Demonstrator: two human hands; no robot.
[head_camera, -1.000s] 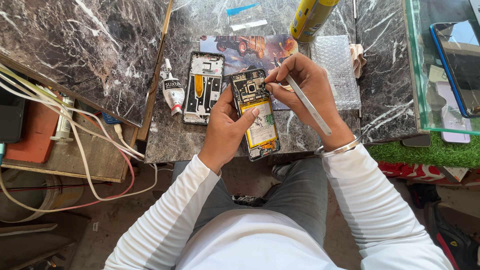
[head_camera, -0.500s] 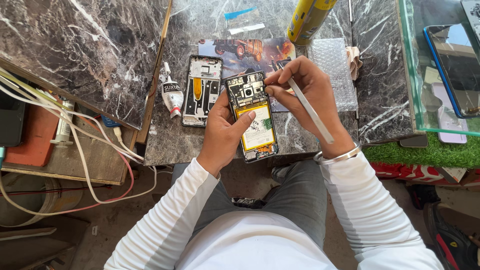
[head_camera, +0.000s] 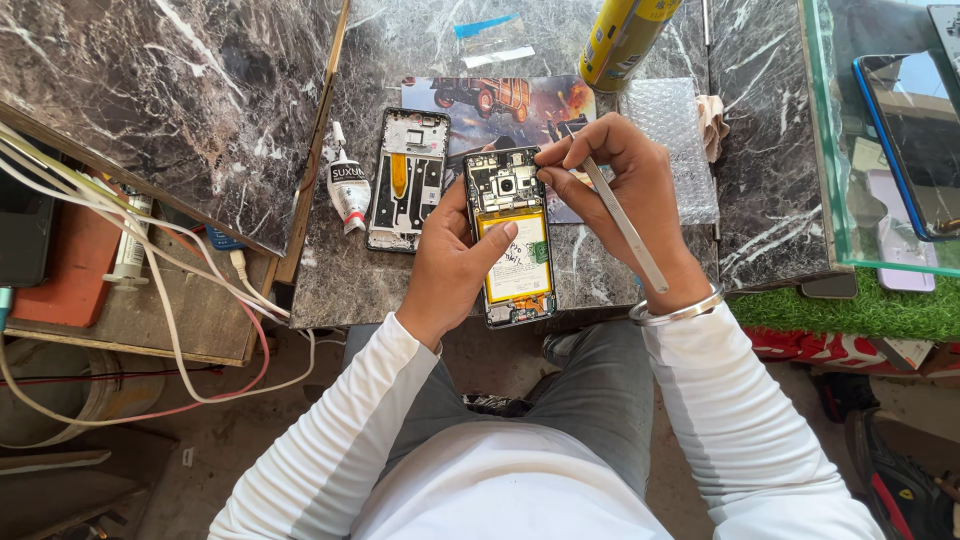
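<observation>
**Tweezers at the top of the opened phone**

Head view: compared with a second ago, I see little real change. The opened phone (head_camera: 512, 238) lies in the same place on the tabletop (head_camera: 200, 90), partly over the picture mat (head_camera: 500, 100), and the same two hands are on it. The tweezers (head_camera: 622, 222) have kept their tip up by the camera end of the board, so my reading is that the fine work there goes on and nothing has been lifted out yet.

My left hand (head_camera: 455, 265) is curled around the phone's left edge, thumb laid across the yellow battery, pinning it down. My right hand (head_camera: 615, 175) is closed in a pen grip on the tweezers, fingers pinched together near the tip; whether the tip grips anything is too small to tell.

Just to the left lie a bare phone frame (head_camera: 408, 180) and a small glue tube (head_camera: 347, 190).
</observation>
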